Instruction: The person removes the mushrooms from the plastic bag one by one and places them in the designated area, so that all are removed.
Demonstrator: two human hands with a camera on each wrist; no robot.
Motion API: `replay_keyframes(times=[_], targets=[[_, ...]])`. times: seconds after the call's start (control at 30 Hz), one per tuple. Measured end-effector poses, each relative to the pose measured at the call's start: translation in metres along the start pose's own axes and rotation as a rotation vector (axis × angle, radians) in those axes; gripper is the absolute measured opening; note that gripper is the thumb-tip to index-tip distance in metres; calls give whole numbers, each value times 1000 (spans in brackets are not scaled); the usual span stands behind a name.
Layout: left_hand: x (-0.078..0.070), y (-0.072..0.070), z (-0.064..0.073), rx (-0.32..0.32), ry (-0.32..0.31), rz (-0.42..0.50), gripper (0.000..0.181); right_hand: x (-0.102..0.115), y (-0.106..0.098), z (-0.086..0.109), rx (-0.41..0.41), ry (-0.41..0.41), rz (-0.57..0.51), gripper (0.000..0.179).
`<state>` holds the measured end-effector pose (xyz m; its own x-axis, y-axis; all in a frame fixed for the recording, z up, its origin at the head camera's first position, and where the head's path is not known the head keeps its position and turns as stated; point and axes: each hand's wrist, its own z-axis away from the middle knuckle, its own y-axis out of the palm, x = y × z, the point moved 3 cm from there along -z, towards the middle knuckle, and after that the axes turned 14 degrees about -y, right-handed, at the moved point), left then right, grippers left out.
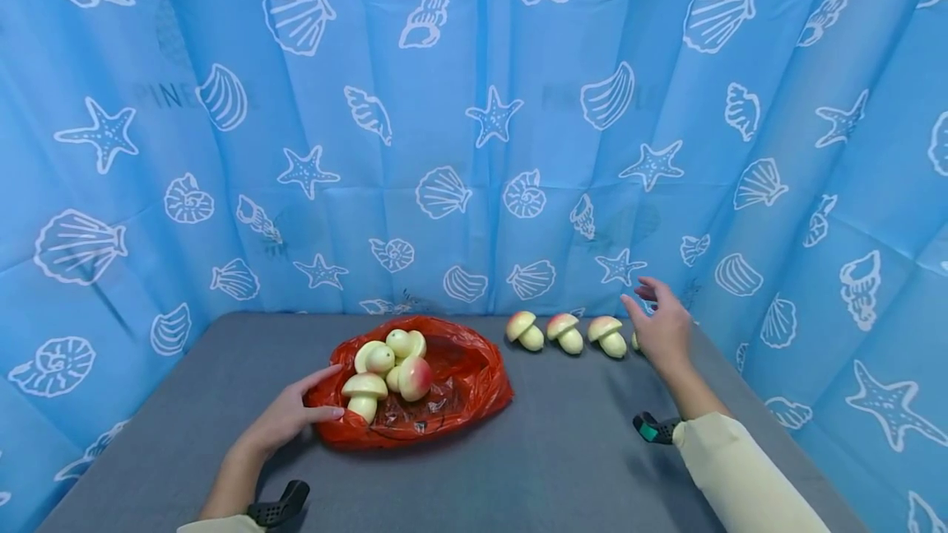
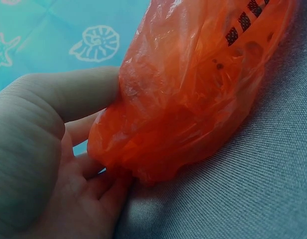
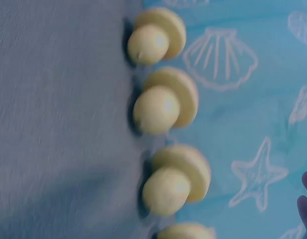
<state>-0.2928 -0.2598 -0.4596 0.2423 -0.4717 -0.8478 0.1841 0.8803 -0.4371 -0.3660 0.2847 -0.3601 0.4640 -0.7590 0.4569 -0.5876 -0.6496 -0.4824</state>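
At centre left, our left hand [image 1: 285, 416] pinches the edge of the crumpled red plastic bag [image 1: 492, 377]; we should keep this rim steady and the mouth wide. Cream mushroom-shaped pieces with pink-tinged caps [image 1: 364, 387] lie inside. At centre right, a row of matching pieces [image 1: 566, 334] lies along the surface's [image 1: 563, 434] far edge. Our right hand [image 1: 666, 331], fingers parted, holding nothing visible, hovers at the row's right end; we should grip without nudging neighbours.

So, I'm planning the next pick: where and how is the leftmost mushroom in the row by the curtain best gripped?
I'd pinch that mushroom by its stem, from above and the near side: it lies tipped, rounded stem towards the head camera, wider cap towards the curtain, and gaps either side should leave finger room.
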Motion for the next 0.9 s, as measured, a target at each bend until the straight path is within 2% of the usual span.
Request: replay_keyframes(times=[0.3, 0.5, 0.9], targets=[[2, -1, -3, -5, 12, -4, 78, 39, 11, -7, -111, -199, -136, 35], [2, -1, -3, -7, 17, 5, 78, 64, 17, -9, -154, -325, -188, 35], [2, -1, -2, -3, 30, 9, 78, 108, 39, -1, -178, -456, -287, 33]])
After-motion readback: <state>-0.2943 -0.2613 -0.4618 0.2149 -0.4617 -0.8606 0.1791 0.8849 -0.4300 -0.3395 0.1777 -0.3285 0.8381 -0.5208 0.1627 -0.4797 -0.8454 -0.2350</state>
